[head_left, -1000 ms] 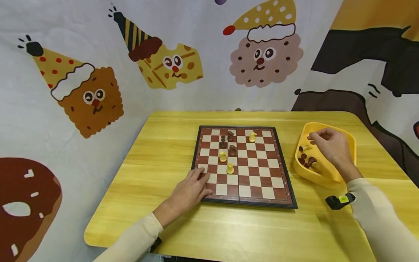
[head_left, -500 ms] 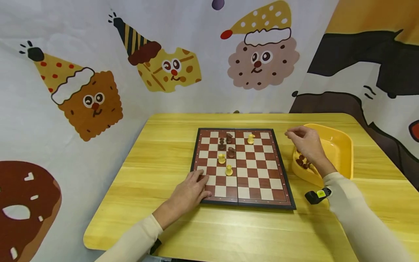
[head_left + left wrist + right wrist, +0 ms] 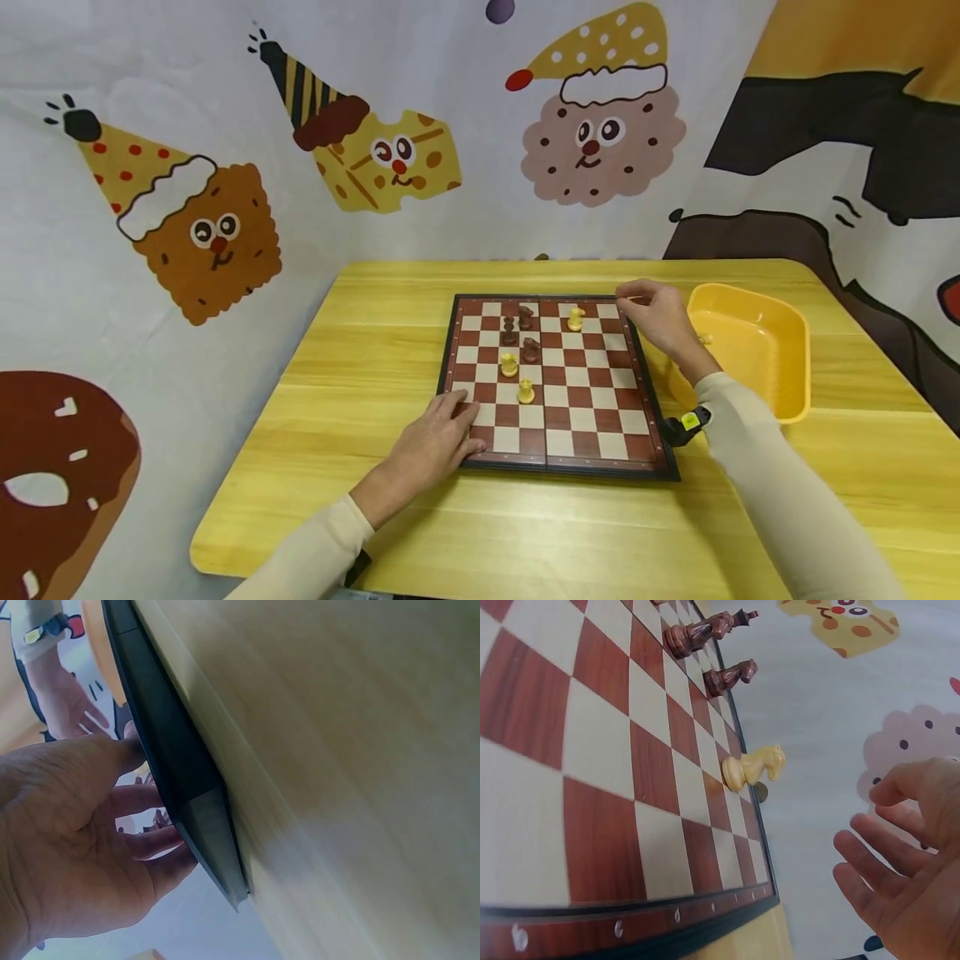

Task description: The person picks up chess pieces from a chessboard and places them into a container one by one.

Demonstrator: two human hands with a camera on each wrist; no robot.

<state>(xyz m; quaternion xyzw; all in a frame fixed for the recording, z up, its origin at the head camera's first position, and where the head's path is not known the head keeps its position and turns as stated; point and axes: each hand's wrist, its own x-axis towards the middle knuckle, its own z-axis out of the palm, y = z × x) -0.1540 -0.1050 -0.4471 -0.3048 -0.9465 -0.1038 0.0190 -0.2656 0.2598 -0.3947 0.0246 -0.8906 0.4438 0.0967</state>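
Observation:
My left hand (image 3: pixel 427 442) rests at the near-left corner of a brown-and-cream chessboard (image 3: pixel 585 417). Seen from the left wrist, its fingers and thumb lie over the board's dark rim. Above the far-right edge of the board hovers my right hand (image 3: pixel 663 321). Its fingers (image 3: pixel 870 859) are loosely bent, the thumb stands apart from them, and nothing shows between. Closest to it on the board is a cream knight (image 3: pixel 754 769). Two dark knights (image 3: pixel 526 317) stand farther left, beside a tall dark piece (image 3: pixel 509 331). Two more cream pieces (image 3: pixel 509 364) stand nearer the left hand.
A yellow plastic tray (image 3: pixel 795 358) stands right of the board, partly behind the right forearm. One pale piece (image 3: pixel 705 338) shows inside it. The board lies on a yellow wooden table (image 3: pixel 330 358). A cartoon-printed cloth (image 3: pixel 480 225) hangs along its far side.
My right hand has moved left from over the tray to the board's far-right edge, its forearm now hiding the dark pieces in the tray. The left hand and the pieces on the board stay put.

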